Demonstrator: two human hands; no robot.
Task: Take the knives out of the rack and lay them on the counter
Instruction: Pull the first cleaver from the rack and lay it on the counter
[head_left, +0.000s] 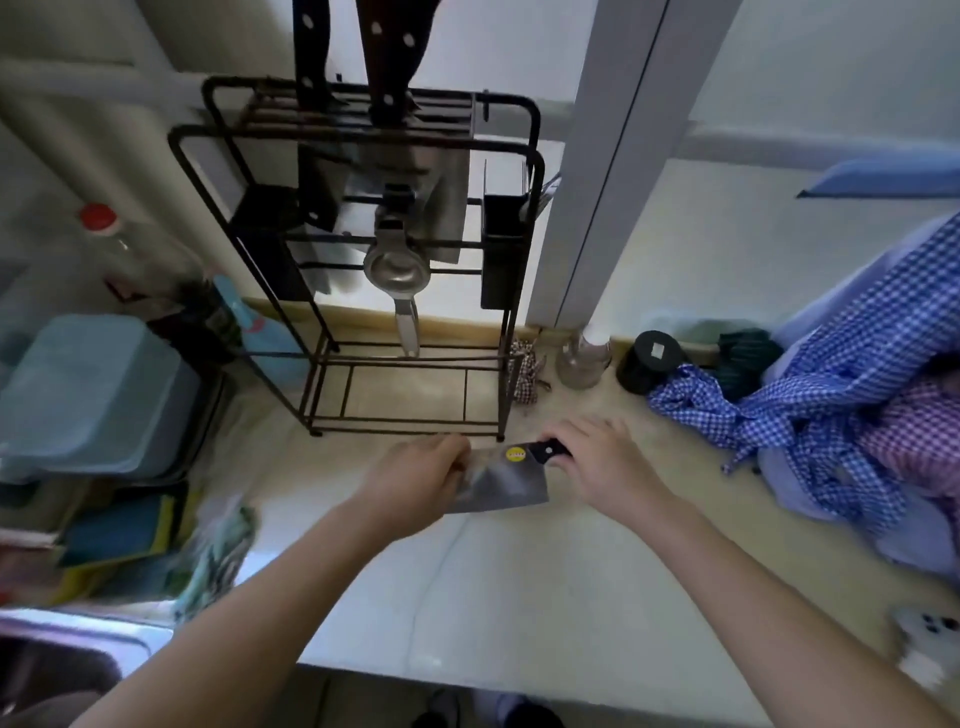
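Observation:
A black wire rack stands at the back of the pale counter. Two knives stay in its top slots, the left knife and the right knife, with dark riveted handles pointing up and blades hanging down inside. In front of the rack a cleaver with a yellow sticker lies low over the counter. My right hand grips its black handle. My left hand holds the far end of the blade. I cannot tell whether the blade touches the counter.
A metal squeezer hangs on the rack's front. A blue lidded tub and a red-capped bottle stand at the left, a sink at the bottom left. Checked cloths, a black jar and a glass jar sit at the right.

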